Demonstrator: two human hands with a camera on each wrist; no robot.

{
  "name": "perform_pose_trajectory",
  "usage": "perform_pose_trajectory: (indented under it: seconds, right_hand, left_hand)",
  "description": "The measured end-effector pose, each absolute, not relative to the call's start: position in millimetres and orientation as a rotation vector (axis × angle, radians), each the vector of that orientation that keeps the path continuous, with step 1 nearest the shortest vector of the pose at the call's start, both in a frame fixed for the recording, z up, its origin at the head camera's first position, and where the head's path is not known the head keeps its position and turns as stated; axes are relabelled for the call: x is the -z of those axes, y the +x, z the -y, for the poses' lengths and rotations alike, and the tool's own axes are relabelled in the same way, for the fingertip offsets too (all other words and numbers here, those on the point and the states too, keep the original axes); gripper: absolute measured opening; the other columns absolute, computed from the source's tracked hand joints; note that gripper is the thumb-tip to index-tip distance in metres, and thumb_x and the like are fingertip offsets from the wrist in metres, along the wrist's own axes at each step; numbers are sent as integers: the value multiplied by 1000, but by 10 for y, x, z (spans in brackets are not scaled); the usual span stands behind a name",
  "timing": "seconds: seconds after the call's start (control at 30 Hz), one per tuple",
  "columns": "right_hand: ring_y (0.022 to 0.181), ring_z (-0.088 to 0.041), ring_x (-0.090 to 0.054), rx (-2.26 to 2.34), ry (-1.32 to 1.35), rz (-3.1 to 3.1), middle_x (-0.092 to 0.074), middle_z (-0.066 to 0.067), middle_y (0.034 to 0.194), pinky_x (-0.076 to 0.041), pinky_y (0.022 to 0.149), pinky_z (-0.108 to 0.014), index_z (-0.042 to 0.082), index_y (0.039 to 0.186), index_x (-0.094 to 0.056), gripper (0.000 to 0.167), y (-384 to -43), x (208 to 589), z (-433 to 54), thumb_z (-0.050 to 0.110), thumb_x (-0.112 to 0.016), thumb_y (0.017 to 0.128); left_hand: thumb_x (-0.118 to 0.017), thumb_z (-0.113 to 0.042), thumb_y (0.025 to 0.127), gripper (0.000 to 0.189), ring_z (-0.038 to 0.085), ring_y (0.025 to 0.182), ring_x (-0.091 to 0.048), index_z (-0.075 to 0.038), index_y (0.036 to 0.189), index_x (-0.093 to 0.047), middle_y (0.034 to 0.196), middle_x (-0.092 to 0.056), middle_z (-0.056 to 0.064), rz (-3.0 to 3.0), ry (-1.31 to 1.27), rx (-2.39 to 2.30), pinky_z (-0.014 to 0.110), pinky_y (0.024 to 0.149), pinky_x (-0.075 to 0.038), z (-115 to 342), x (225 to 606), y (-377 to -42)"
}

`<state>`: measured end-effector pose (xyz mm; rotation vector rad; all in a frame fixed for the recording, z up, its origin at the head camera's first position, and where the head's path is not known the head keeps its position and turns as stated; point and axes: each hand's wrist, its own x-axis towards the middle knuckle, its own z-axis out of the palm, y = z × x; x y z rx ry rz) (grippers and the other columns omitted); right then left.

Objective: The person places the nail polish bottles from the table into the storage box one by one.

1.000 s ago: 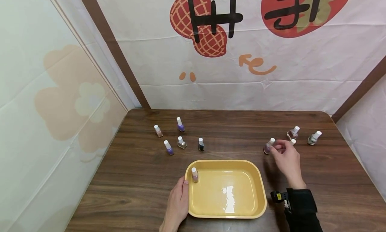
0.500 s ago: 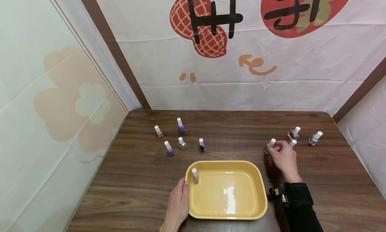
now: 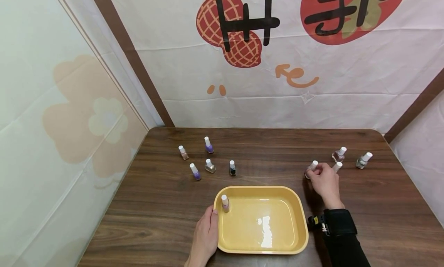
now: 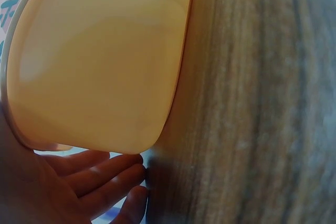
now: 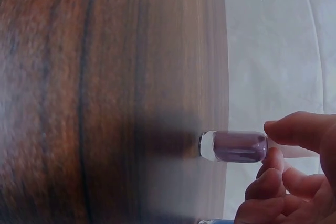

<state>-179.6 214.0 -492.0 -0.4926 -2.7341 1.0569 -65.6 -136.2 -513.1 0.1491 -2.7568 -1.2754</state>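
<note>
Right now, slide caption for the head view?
Left hand holds the tray; right hand pinches a bottle.

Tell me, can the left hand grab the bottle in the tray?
Probably, once the left hand lets go of the yellow tray: the bottle stands just inside, near that hand, nothing over it.

Tray [image 3: 243,228]: plain glossy yellow. Mauve nail polish bottle [image 5: 240,146], white cap. Violet polish bottle [image 3: 209,148], second violet polish bottle [image 3: 197,175], black polish bottle [image 3: 232,170]: caps white too. Table [image 3: 149,213]: dark brown, streaky wood grain. Backdrop [image 3: 173,74]: white, black lettering [image 3: 249,25], red peanut print [image 3: 207,22] with orange crosshatch. Flower print [image 3: 69,128]: faded peach, paler centre. Sleeve [image 3: 347,251]: black.
</note>
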Motion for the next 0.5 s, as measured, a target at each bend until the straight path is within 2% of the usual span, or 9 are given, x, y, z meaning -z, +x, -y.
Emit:
perform_pose_trajectory:
  seconds: [0.5]
  right_hand:
    - [82, -35, -60, -1046, -502, 2720, -67, -16, 82, -41, 69, -38, -4, 102, -62, 27, -1794, 4921, -2120, 19, -62, 88]
  left_hand:
    - [-38, -25, 105, 32, 22, 104, -64, -10, 121, -62, 110, -69, 7, 2762, 156, 1273, 44, 89, -50, 1362, 5121, -655]
